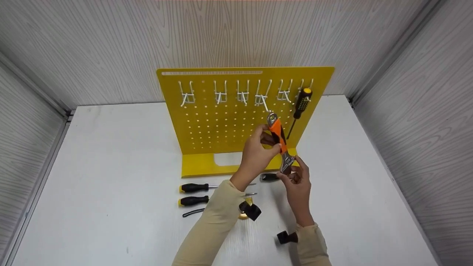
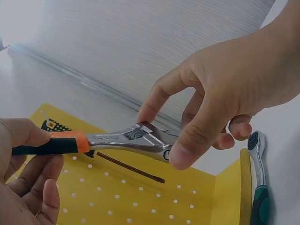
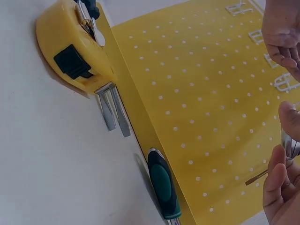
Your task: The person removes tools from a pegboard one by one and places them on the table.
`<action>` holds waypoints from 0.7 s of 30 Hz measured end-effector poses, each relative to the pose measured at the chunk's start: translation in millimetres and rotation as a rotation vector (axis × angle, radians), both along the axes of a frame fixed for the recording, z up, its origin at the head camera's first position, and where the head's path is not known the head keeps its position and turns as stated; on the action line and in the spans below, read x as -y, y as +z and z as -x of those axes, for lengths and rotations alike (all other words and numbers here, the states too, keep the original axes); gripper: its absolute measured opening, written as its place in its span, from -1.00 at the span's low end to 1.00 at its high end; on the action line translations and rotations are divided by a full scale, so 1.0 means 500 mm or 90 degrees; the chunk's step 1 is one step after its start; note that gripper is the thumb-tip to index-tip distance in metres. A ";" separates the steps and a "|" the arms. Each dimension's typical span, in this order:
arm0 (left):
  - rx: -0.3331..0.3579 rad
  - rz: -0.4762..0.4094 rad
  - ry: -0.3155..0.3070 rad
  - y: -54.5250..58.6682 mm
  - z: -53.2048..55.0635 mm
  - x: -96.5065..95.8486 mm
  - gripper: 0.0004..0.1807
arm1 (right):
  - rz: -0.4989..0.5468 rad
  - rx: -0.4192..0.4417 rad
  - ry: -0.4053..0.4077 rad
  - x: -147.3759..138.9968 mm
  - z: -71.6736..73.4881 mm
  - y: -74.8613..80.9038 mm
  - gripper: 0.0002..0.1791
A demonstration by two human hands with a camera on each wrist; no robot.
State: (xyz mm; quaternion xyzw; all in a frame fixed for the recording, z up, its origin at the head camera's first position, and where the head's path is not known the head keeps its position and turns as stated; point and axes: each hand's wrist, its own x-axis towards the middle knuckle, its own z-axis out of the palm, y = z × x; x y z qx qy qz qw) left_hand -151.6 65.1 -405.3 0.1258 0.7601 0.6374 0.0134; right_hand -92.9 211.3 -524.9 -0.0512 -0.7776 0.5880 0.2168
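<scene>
An adjustable wrench (image 1: 278,138) with an orange and black handle slants in front of the yellow pegboard (image 1: 221,129), its head lowest. My left hand (image 1: 257,153) pinches the handle between thumb and fingers. At the metal head, my right hand (image 1: 298,184) has its thumb on one side and fingertips on the other, seen closely in the left wrist view. The holed handle end appears at the tip of a white hook (image 1: 263,99); whether the hook passes through the hole I cannot tell. The right wrist view shows only a bit of the wrench head (image 3: 289,145).
A screwdriver (image 1: 302,105) hangs from the rightmost hook. Two more screwdrivers (image 1: 194,187) lie on the white table (image 1: 111,184) before the board. By the board's base rests a green-handled ratchet (image 3: 161,183). A yellow tape measure (image 3: 70,33) stands nearby, partly hidden in the head view.
</scene>
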 end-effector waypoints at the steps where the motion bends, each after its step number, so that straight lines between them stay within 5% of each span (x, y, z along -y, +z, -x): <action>1: -0.002 0.000 0.000 0.001 -0.003 0.002 -0.54 | -0.013 -0.004 0.000 -0.003 -0.002 0.000 -0.25; 8: -0.057 0.069 0.001 0.006 -0.022 0.014 -0.54 | -0.112 -0.025 -0.003 -0.037 -0.012 0.010 -0.23; 12: -0.049 0.086 -0.010 0.012 -0.029 0.028 -0.55 | -0.169 -0.046 0.002 -0.062 -0.016 0.021 -0.22; 17: -0.050 0.092 -0.053 0.026 -0.039 0.051 -0.57 | -0.235 -0.068 0.045 -0.090 -0.019 0.035 -0.21; 21: -0.072 0.094 -0.091 0.033 -0.052 0.065 -0.55 | -0.268 -0.035 0.078 -0.108 -0.024 0.046 -0.20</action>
